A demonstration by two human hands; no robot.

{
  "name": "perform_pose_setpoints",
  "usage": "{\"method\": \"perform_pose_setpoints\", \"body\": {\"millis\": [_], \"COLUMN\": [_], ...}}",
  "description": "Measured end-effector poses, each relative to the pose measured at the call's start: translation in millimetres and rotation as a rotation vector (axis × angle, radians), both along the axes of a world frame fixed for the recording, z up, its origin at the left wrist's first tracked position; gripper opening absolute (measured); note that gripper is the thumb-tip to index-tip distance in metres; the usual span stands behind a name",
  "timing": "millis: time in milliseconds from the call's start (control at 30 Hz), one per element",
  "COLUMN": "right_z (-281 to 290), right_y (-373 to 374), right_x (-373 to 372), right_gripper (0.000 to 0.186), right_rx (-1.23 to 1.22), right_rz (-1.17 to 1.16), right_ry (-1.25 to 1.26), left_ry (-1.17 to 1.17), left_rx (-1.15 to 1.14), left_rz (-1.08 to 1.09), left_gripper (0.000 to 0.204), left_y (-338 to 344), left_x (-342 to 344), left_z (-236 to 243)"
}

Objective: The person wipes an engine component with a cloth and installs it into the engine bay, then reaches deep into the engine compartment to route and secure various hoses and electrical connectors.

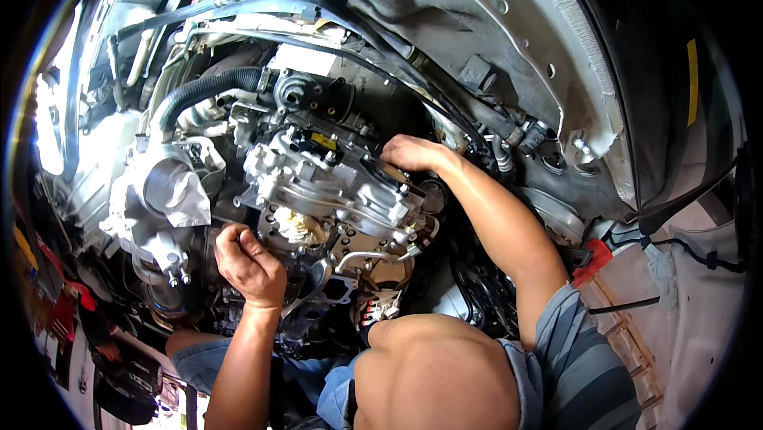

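Observation:
A silver metal engine (334, 191) fills the middle of the view, with bolts along its cover and a yellow tag on top. My left hand (250, 265) is closed, fingers curled, at the engine's near left side. What it holds, if anything, is hidden. Just beyond it, a crumpled pale cloth or paper wad (298, 226) is stuffed in an opening. My right hand (412, 153) reaches over the engine's right end, its fingers bent down against the edge. The fingertips and whatever they grip are out of sight.
A throttle-like metal housing (171, 191) with silvery tape stands left of the engine. Behind runs a black corrugated hose (211, 88), with pipes and cables above. The vehicle's body panel (509, 48) curves around the far right. My bent knee (437, 366) is close in front.

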State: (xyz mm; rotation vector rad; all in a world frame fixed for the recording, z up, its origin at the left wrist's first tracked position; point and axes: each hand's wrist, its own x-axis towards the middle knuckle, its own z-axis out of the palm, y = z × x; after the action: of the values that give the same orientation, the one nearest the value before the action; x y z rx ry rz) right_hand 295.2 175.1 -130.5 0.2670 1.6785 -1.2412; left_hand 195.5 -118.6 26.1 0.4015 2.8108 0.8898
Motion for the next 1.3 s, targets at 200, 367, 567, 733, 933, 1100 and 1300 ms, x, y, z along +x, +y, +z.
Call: {"method": "perform_pose_setpoints", "body": {"millis": [200,367,567,733,933,1100,1300], "right_z": [-1,-7,-7,1,2,-6,-1], "right_y": [-2,0,3,-3,8,2,4], "right_x": [7,6,6,0,0,2,-4], "right_gripper": [0.04,0.039,0.041,0.045,0.044,0.038,0.047], "right_rx": [0.077,0.044,-0.012,0.056,-0.025,-0.004,0.175], "right_rz": [-0.139,-0.055,-0.175,-0.089,-0.181,-0.048,-0.111], "right_ry": [-0.148,-0.099,-0.226,-0.138,-0.145,-0.166,-0.156], "left_ry": [-0.044,-0.033,-0.041,-0.052,-0.044,-0.042,-0.043], "left_rx": [0.02,0.052,0.061,0.075,0.053,0.069,0.077], "left_rz": [0.021,0.017,0.005,0.007,0.006,0.005,0.012], "left_gripper": [0.009,0.01,0.009,0.009,0.009,0.01,0.01], "left_y": [-3,-2,1,-2,-3,-2,-3], "left_x": [2,2,1,1,2,3,3], "left_z": [-3,-4,-3,-4,-5,-5,-4]}}
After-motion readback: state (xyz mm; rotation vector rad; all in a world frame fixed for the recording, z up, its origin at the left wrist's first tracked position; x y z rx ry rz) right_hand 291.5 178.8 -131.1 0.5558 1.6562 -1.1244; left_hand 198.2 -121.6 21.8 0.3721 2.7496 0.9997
